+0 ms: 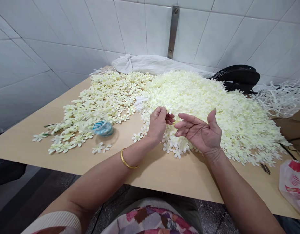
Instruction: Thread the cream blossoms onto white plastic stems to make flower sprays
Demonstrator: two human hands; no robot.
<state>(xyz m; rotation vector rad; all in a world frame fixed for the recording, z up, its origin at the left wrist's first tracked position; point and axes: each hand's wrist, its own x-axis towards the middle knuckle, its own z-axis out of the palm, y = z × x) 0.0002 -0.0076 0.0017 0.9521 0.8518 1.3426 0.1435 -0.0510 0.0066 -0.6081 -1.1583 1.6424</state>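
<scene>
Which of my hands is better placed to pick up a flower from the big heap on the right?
Probably your right hand: it's open, looks free and is close to the big heap. Your left hand is pinched, apparently on a flower.

Surface (169, 175): light brown, bare along the near edge
Flowers (108, 94): cream, spread loosely at left
Heap (189, 94): more flowers, denser, centre to right
Wad (102, 128): blue-white, beside the left flowers
Clips (265, 169): dark, near the pack (293, 182)
</scene>
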